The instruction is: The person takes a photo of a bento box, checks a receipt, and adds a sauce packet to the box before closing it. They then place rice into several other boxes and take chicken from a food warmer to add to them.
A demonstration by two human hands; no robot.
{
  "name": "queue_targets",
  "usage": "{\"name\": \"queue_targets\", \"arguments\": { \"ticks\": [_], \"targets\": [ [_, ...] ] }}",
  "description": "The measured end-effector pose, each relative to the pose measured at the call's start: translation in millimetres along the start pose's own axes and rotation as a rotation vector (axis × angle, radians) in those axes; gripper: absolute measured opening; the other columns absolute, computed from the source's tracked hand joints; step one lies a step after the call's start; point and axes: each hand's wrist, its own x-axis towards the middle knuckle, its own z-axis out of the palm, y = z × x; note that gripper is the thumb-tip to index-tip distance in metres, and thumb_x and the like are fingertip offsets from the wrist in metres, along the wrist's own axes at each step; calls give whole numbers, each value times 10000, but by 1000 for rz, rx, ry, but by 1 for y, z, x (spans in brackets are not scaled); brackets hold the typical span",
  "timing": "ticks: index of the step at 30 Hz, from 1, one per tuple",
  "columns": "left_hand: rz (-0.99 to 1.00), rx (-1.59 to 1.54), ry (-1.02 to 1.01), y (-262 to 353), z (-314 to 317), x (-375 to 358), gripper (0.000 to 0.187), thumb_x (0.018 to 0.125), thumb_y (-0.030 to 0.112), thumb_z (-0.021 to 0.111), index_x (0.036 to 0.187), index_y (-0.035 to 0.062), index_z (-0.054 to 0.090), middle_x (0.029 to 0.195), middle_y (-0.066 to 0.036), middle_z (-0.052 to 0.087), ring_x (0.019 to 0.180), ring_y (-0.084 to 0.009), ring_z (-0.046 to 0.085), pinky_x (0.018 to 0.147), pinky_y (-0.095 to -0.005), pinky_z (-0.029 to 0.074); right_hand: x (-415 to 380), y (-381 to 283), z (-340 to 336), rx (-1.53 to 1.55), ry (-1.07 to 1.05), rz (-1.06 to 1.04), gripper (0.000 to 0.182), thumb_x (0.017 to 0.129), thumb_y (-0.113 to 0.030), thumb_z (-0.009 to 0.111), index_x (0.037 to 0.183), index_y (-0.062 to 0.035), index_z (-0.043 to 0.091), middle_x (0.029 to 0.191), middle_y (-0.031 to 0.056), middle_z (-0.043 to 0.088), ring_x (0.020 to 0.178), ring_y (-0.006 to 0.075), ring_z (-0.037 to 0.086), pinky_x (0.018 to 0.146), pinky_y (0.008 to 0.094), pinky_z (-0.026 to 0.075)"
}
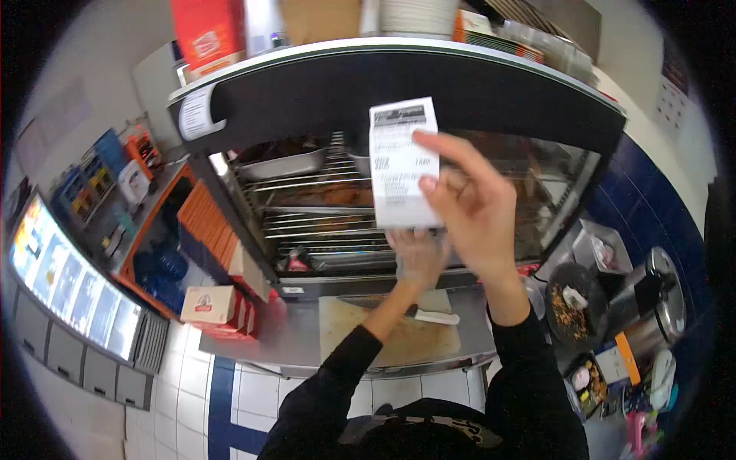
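Note:
My right hand (471, 203) is raised in front of the heated cabinet's black top panel. Its thumb and index finger grip the right edge of a white printed receipt (402, 165). Lower down, my left hand (419, 257) reaches toward the cabinet's lower shelf, apparently in a thin clear glove. Its fingers are blurred and partly hidden behind the receipt's bottom edge, so what they hold does not show. Below it, a knife with a white handle (437, 317) lies on a stained cutting board (360, 337). Browned food (337, 195) rests on the cabinet's wire racks.
Red-and-white boxes (211, 305) stand on the counter's left end. At right are a dark pan with food scraps (571, 307), a steel container (663, 295) and a small food tray (586, 383). Stacked packaging (418, 17) sits atop the cabinet. A lit drinks fridge (69, 276) stands far left.

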Motion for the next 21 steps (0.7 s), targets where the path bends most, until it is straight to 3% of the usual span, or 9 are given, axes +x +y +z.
{"name": "queue_targets", "arguments": {
  "ticks": [1,2,7,11,13,15,17,19,21],
  "targets": [
    [5,-220,-80,-3,21,13,700,717,331,728,1267,55,393,1344,-250,323,1228,-427,332,965,-604,263,-10,-3,-8,-95,-8,-8,376,850,73,548,1224,55,520,1232,142,510,1015,173,583,851,253,487],
    [16,-249,-104,-4,36,13,700,717,331,728,1267,55,393,1344,-250,323,1228,-427,332,965,-604,263,-19,-7,-16,-124,18,-2,376,850,73,548,1224,55,520,1232,142,510,1015,173,583,851,253,487],
    [166,172,384,-40,50,15,695,702,341,735,1247,78,394,1326,-244,316,1263,-427,279,959,-646,230,-51,-29,-55,-239,81,66,383,851,66,549,1233,51,527,1227,144,505,1056,175,555,867,268,477],
    [170,412,433,-47,48,13,665,674,328,759,1178,103,388,1299,-219,325,1256,-407,281,974,-630,223,-65,-43,-71,-267,170,69,387,848,38,577,1230,62,524,1230,152,507,1053,185,565,866,278,479],
    [304,492,573,-62,33,9,678,666,317,766,1175,99,375,1314,-225,314,1263,-403,279,992,-614,230,-75,-51,-81,-292,212,88,393,845,34,585,1232,67,520,1238,160,504,1055,191,566,865,280,479],
    [247,583,672,-60,8,9,690,694,329,755,1195,70,357,1296,-220,324,1273,-407,268,998,-582,264,-87,-60,-96,-413,213,61,402,841,38,587,1234,73,515,1243,166,500,1054,199,566,862,280,479],
    [176,774,712,-69,-18,0,751,792,396,673,1311,46,258,1301,-149,313,1242,-416,337,950,-516,357,-101,-74,-108,-483,232,113,419,825,55,583,1237,82,509,1244,179,497,1060,210,564,867,286,477],
    [202,921,726,-91,-43,-5,819,818,450,623,1339,-12,193,1294,-105,326,1253,-396,348,966,-499,370,-115,-82,-121,-526,266,79,470,781,104,561,1237,-9,557,1210,125,541,882,97,538,663,192,424],
    [206,1051,815,-129,-60,-7,1006,834,522,572,1399,-58,-25,1261,-61,394,1263,-377,360,979,-498,362,-128,-89,-130,-544,279,46,492,763,112,555,1242,2,550,1221,157,532,932,127,558,685,205,442]
  ]
}}
